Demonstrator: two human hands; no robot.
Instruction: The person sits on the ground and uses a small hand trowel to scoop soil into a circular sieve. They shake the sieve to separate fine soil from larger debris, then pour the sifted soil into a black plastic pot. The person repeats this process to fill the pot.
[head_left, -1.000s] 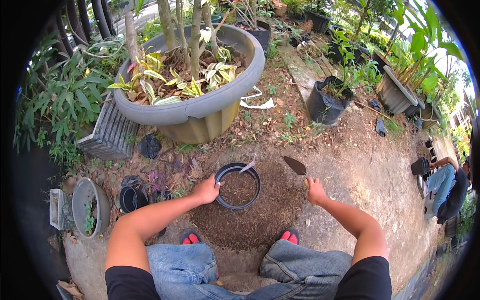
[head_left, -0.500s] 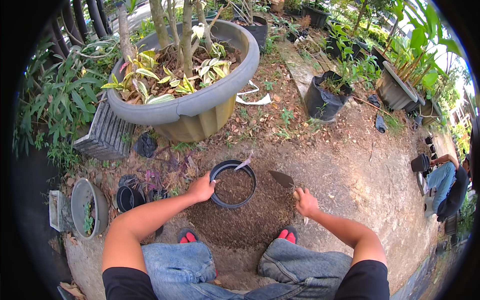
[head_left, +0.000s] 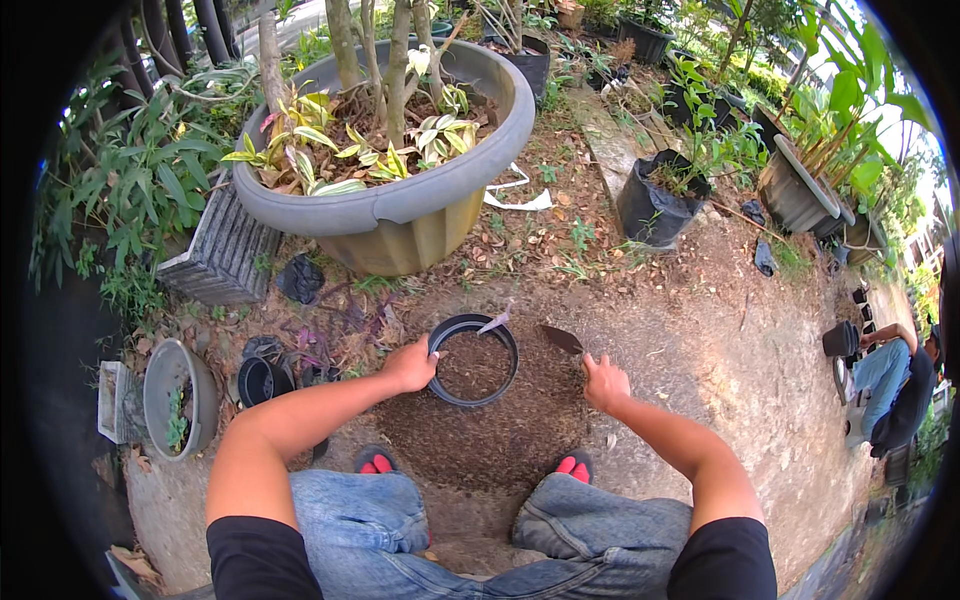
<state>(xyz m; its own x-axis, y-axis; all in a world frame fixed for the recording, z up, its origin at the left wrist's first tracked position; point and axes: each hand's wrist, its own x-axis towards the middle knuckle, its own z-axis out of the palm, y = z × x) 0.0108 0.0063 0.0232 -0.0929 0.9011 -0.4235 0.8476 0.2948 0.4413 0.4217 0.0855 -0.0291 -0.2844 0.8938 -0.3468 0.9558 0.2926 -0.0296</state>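
And the left hand (head_left: 410,366) pinches the left rim of the black ring (head_left: 477,403), right there by the soil patch's (head_left: 480,445) far edge! Right hand (head_left: 606,384) curls round the trowel (head_left: 562,340), blade pointing leftward, just apart from the ring.

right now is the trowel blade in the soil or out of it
Out: the trowel, held in the right hand, shows its whole blade, tip included, with none of it buried.

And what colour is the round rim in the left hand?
The round rim is black, seen best in the head view.
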